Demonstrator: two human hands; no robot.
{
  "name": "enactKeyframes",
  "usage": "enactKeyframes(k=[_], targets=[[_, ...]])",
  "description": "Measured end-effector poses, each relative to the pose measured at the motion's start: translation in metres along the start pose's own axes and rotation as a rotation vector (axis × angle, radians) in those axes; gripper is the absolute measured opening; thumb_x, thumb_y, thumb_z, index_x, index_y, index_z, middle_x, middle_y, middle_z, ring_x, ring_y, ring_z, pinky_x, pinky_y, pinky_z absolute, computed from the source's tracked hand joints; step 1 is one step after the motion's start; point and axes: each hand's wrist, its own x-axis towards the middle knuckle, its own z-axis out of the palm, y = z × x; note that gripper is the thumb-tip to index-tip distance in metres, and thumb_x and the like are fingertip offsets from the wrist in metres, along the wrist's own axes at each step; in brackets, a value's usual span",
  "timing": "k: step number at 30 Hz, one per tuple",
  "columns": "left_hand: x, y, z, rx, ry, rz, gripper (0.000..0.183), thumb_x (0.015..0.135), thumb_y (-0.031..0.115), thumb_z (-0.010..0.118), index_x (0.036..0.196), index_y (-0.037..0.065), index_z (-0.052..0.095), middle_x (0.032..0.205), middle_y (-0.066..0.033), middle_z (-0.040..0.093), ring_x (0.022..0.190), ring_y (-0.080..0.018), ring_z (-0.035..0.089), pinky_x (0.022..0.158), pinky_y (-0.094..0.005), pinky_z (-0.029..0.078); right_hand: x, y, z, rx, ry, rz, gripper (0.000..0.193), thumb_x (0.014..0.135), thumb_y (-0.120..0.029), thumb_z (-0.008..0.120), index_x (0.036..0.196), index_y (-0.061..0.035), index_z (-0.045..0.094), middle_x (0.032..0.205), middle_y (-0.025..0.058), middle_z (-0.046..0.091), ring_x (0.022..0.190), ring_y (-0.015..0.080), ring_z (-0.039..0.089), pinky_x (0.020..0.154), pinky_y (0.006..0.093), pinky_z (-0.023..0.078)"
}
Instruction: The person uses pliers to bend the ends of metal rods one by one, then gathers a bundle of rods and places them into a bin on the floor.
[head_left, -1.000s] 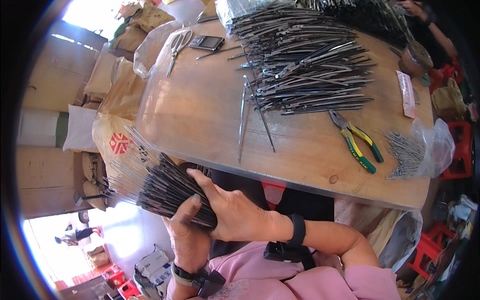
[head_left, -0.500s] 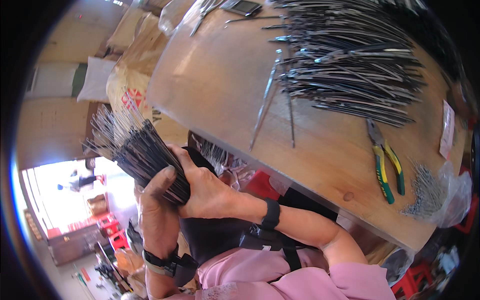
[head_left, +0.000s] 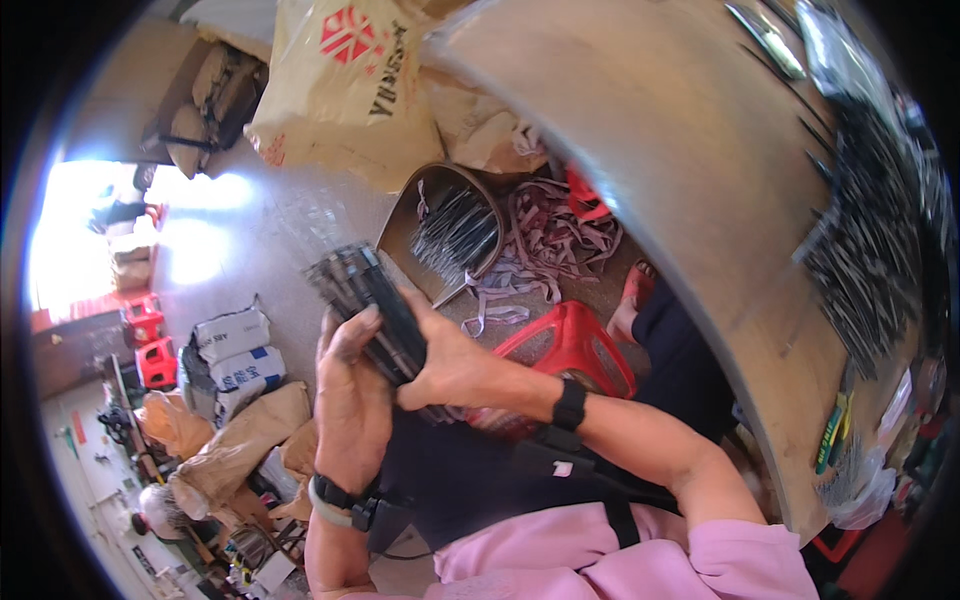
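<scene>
A thick bundle of thin black rods point(head_left: 385, 310) is gripped between my two hands, tilted with its wire tips toward the upper left. My left hand point(head_left: 350, 400) presses on its left side, thumb over the rods. Around the right side wraps my right hand point(head_left: 450, 365). The fingers beneath the bundle are hidden, and the wire tips are blurred. Beyond the hands, a round tub point(head_left: 398, 215) on the floor holds similar dark rods point(head_left: 455, 235).
At the right curves the wooden table point(head_left: 640, 110), bearing a heap of black rods point(head_left: 865, 240) and green-yellow pliers point(head_left: 830, 435). A red stool point(head_left: 570, 340) and tangled pink strips point(head_left: 560, 235) are below it. Yellow sack point(head_left: 350, 110) stands behind; paper sacks point(head_left: 240, 430) lie left.
The view has swung left and down, bringing the tub, strips and floor into sight while the table shifts right. Both hands keep hold of the bundle, which now appears more upright.
</scene>
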Motion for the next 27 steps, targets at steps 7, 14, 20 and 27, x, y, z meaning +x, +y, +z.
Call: enactKeyframes(k=[7, 14, 20, 27], targets=[[0.178, -0.110, -0.132, -0.243, -0.061, -0.232, 0.035, 0.097, 0.020, 0.055, 0.127, 0.002, 0.051, 0.107, -0.0134, 0.066, 0.096, -0.0281, 0.066, 0.089, -0.0400, 0.051, 0.098, 0.057, -0.077, -0.060, 0.003, 0.516, 0.068, 0.064, -0.003, 0.076, 0.126, -0.0040, 0.049, 0.093, 0.0020, 0.058, 0.077, 0.0121, 0.057, 0.072, 0.0280, 0.051], [0.255, -0.316, -0.208, -0.283, 0.453, -0.586, 0.025, 0.098, 0.017, 0.050, 0.118, 0.004, 0.055, 0.097, -0.0146, 0.064, 0.084, -0.0313, 0.066, 0.075, -0.0442, 0.055, 0.195, 0.137, -0.181, -0.712, -0.077, 0.658, 0.076, 0.057, -0.009, 0.075, 0.127, 0.0000, 0.047, 0.091, 0.0020, 0.051, 0.080, 0.0119, 0.049, 0.073, 0.0247, 0.045], [0.271, -0.355, -0.177, -0.595, 0.595, -0.719, 0.049, 0.100, 0.029, 0.053, 0.139, 0.001, 0.039, 0.125, -0.0213, 0.053, 0.110, -0.0356, 0.059, 0.094, -0.0497, 0.050, 0.244, 0.197, -0.210, -1.048, -0.345, 0.819, 0.088, 0.058, -0.006, 0.071, 0.138, 0.0072, 0.036, 0.096, 0.0145, 0.063, 0.086, 0.0211, 0.058, 0.082, 0.0315, 0.049], [0.306, -0.391, -0.175, -0.892, 0.580, -0.623, 0.055, 0.098, 0.023, 0.059, 0.139, -0.001, 0.034, 0.134, -0.0239, 0.045, 0.114, -0.0387, 0.054, 0.097, -0.0511, 0.049, 0.271, 0.244, -0.202, -1.325, -0.577, 0.877, 0.090, 0.062, -0.002, 0.065, 0.145, 0.0008, 0.029, 0.090, 0.0328, 0.063, 0.087, 0.0437, 0.065, 0.078, 0.0440, 0.051]])
